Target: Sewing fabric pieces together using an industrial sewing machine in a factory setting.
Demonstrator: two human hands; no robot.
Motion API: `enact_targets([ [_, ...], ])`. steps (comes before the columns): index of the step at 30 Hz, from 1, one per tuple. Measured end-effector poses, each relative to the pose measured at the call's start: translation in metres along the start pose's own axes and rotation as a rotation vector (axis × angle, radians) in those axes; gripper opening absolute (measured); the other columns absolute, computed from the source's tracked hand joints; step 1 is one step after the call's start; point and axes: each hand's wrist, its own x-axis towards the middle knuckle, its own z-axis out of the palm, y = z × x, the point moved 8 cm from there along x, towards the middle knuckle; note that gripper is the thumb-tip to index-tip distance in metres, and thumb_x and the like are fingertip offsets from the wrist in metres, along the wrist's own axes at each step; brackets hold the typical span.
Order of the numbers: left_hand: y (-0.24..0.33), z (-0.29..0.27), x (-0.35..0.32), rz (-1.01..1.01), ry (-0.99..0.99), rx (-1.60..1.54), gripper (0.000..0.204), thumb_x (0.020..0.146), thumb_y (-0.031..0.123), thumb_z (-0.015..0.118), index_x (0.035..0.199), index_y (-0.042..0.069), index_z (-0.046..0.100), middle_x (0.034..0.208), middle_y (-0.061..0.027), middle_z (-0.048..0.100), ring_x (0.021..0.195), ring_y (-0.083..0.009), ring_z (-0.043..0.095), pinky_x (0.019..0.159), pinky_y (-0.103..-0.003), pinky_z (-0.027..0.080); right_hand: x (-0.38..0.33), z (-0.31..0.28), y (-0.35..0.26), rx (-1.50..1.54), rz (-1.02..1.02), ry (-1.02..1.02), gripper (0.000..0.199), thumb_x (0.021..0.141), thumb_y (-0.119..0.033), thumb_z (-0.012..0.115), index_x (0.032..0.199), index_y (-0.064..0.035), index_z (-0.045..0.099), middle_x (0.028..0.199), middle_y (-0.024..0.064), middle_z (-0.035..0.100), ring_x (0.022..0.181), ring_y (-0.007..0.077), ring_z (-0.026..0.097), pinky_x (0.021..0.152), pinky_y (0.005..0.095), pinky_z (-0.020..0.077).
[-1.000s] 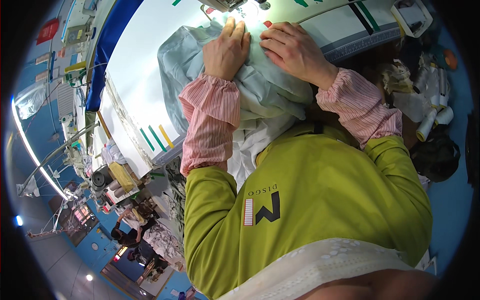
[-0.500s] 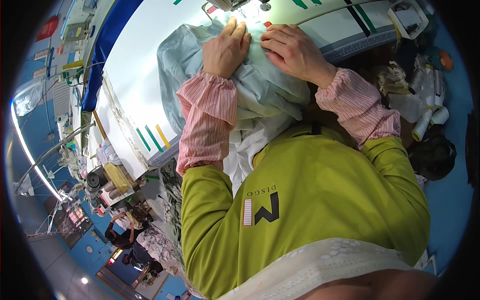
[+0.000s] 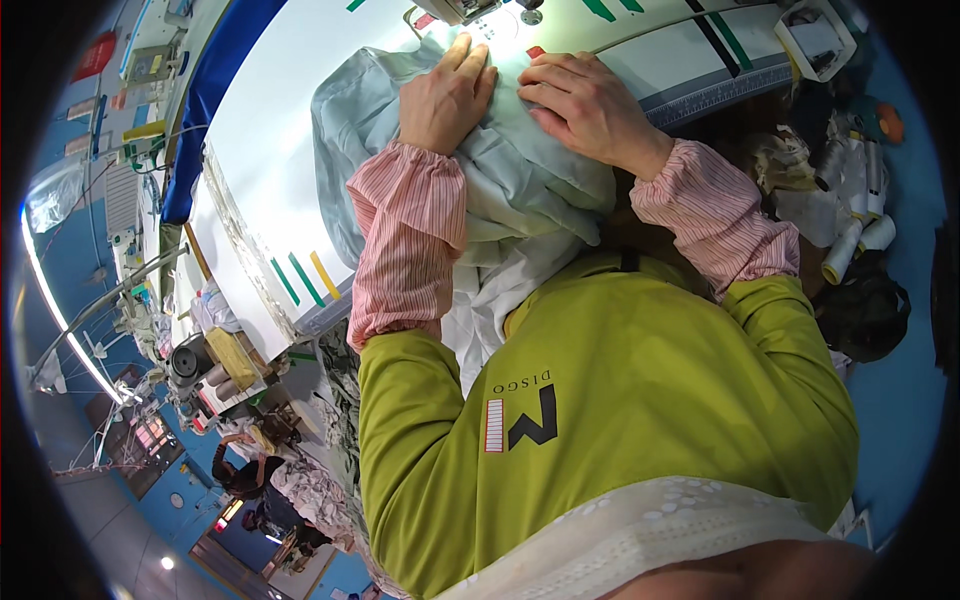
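A pale blue-green cloth (image 3: 540, 165) lies bunched over the table edge and hangs toward my lap. On its far part rests my left hand (image 3: 440, 100), flat with the fingers stretched toward the sewing machine head (image 3: 462, 8). My right hand (image 3: 590, 108) is beside it, its fingers bent and closed on the cloth, with the thumb tucked low. Just beyond the right fingertips is a small red piece (image 3: 535, 52). The bright lamp washes out the spot under the machine, so the needle and the cloth edge there cannot be made out.
A grey ruler strip (image 3: 715, 93) runs along the table's front edge. At the far right stands a white tray (image 3: 843, 45), with thread cones (image 3: 843, 250) below it. A blue padded edge (image 3: 190, 165) bounds the left side. Other people (image 3: 250, 480) work at the lower left.
My left hand and the cloth under it have shifted slightly left. My right hand has barely moved, and its fingers stay bent.
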Motion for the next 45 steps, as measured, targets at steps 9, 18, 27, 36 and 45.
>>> enact_targets([
  [9, -0.005, 0.001, -0.002, 0.0, 0.03, 0.005, 0.031, 0.091, 0.034, 0.059, 0.116, 0.017, 0.065, 0.126, -0.0051, 0.064, 0.082, -0.0291, 0.07, 0.067, -0.039, 0.057, -0.005, -0.002, -0.004, -0.062, -0.015, 0.048, 0.019, 0.082, -0.015, 0.068, 0.101, -0.0091, 0.066, 0.111, 0.0008, 0.064, 0.109, 0.0188, 0.06, 0.098, 0.0373, 0.0434],
  [18, 0.004, -0.003, 0.002, -0.012, 0.026, -0.021, 0.027, 0.092, 0.024, 0.062, 0.116, 0.013, 0.068, 0.126, -0.0099, 0.064, 0.097, -0.0304, 0.068, 0.079, -0.038, 0.055, -0.059, -0.03, -0.034, 0.022, -0.065, 0.11, 0.023, 0.079, -0.012, 0.067, 0.101, -0.0068, 0.068, 0.112, 0.0057, 0.065, 0.113, 0.0228, 0.057, 0.1, 0.0423, 0.0431],
  [27, 0.007, -0.006, 0.001, 0.019, 0.051, -0.027, 0.028, 0.091, 0.02, 0.062, 0.117, 0.01, 0.069, 0.126, -0.0098, 0.064, 0.1, -0.0287, 0.068, 0.081, -0.036, 0.055, -0.133, -0.069, -0.02, 0.05, 0.026, 0.007, 0.025, 0.081, -0.008, 0.068, 0.105, -0.0038, 0.067, 0.117, 0.0081, 0.063, 0.117, 0.0246, 0.055, 0.099, 0.0409, 0.045],
  [36, 0.004, -0.003, 0.001, 0.042, 0.068, -0.017, 0.027, 0.09, 0.018, 0.062, 0.116, 0.011, 0.069, 0.127, -0.0094, 0.064, 0.099, -0.0273, 0.069, 0.079, -0.035, 0.056, -0.172, -0.04, 0.0, 0.241, 0.247, -0.007, 0.025, 0.082, -0.009, 0.07, 0.107, -0.0025, 0.068, 0.118, 0.0121, 0.062, 0.115, 0.0292, 0.056, 0.097, 0.0389, 0.0478],
  [45, 0.004, -0.003, 0.0, 0.066, 0.093, -0.022, 0.027, 0.09, 0.017, 0.063, 0.115, 0.01, 0.07, 0.125, -0.0094, 0.065, 0.097, -0.0265, 0.07, 0.077, -0.034, 0.057, -0.161, -0.001, 0.027, 0.525, 0.496, 0.064, 0.036, 0.088, -0.023, 0.069, 0.114, 0.0003, 0.064, 0.119, 0.0194, 0.062, 0.108, 0.0364, 0.06, 0.092, 0.0392, 0.049],
])
